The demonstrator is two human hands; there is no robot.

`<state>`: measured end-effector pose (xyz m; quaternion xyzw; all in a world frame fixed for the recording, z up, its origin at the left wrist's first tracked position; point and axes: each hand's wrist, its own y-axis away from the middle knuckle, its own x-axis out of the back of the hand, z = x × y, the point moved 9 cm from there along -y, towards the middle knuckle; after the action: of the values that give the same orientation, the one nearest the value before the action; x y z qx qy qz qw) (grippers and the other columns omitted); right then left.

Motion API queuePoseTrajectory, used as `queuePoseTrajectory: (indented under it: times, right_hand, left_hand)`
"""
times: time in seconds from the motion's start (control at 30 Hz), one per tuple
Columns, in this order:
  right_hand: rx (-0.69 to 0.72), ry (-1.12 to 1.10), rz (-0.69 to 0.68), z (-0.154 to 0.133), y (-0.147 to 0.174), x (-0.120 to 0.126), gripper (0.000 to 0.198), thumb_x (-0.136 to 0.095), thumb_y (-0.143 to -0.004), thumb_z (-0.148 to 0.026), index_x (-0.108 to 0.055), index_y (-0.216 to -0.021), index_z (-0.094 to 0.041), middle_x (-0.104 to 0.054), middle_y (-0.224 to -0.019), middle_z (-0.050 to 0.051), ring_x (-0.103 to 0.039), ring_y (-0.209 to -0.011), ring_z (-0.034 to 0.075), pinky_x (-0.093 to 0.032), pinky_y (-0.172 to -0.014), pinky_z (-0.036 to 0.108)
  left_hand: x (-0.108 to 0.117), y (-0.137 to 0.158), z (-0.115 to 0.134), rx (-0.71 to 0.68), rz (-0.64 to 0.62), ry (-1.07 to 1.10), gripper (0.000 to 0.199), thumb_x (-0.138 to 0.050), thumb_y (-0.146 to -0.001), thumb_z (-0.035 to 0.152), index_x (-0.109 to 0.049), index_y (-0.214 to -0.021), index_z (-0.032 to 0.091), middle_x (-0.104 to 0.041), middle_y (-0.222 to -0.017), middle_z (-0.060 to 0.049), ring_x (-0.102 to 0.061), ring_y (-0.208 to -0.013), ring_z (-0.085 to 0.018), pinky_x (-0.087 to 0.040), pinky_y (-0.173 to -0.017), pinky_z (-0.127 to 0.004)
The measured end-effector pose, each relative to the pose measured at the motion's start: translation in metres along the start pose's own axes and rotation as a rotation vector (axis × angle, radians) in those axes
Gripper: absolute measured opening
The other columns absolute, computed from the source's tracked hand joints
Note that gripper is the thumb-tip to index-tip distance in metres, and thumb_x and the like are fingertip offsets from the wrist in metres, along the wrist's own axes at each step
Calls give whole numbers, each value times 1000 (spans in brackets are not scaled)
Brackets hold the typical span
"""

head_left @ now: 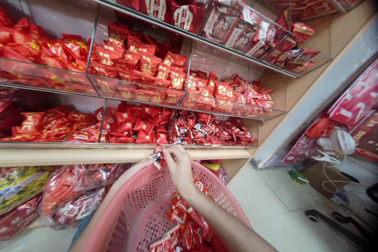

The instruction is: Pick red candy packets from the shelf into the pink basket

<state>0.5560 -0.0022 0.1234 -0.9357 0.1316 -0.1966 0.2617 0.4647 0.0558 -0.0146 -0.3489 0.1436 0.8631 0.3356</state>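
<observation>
My right hand (178, 165) is above the far rim of a pink perforated plastic basket (124, 204), thumb and fingers pinched together. They grip the edge of a small red candy packet (157, 156) printed with cartoon figures. Along the basket's left outer side runs my left forearm; of my left hand (145, 162) only a little shows by the rim, its fingers hidden behind the packet and basket. Inside the basket, on the right, lie several red wrapped candies (180, 210), partly covered by my right forearm.
Clear-walled shelf bins hold red candies (144, 122), including similar cartoon-printed packets (196, 128) just beyond my hands. A wooden shelf edge (73, 156) runs behind the basket. Bagged goods (71, 193) sit below left. To the right are tiled floor (260, 208) and a dark chair base (336, 224).
</observation>
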Motion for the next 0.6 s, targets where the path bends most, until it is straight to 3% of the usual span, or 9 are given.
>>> queuePoseTrajectory:
  times: [0.17,0.43,0.53,0.6]
  right_hand:
    - [-165,-139,23,16,3,-5,21,-54,-79,-27,-65,-63,-18,-57,-68,1,-55,-66,14,-43,-62,25]
    - [-588,-585,53,59,11,-9,19,-68,-62,-34,-64,-65,-15,-60,-60,-1,-52,-51,9,-45,-56,24]
    - [-694,-660,-2,70,16,-11,22,-69,-60,-35,-62,-65,-15,-59,-54,-2,-51,-48,8,-43,-52,22]
    - [-723,-569,-90,73,14,-11,22,-69,-60,-35,-59,-63,-16,-56,-49,-4,-48,-44,7,-39,-45,20]
  left_hand:
    - [4,-1,2,-10,2,-49,35,-61,-77,22,-60,-112,18,-62,-113,-6,-52,-113,-25,-20,-110,-42]
    - [-2,2,-2,57,-72,-67,34,-56,-81,20,-59,-115,20,-56,-122,-10,-53,-110,-25,-38,-98,-41]
    - [-1,5,-4,79,-43,-62,32,-54,-83,21,-59,-115,24,-56,-122,-8,-52,-111,-23,-37,-99,-41]
    - [2,6,-5,96,-17,-50,34,-56,-81,20,-58,-115,25,-58,-119,-7,-53,-109,-22,-38,-98,-41]
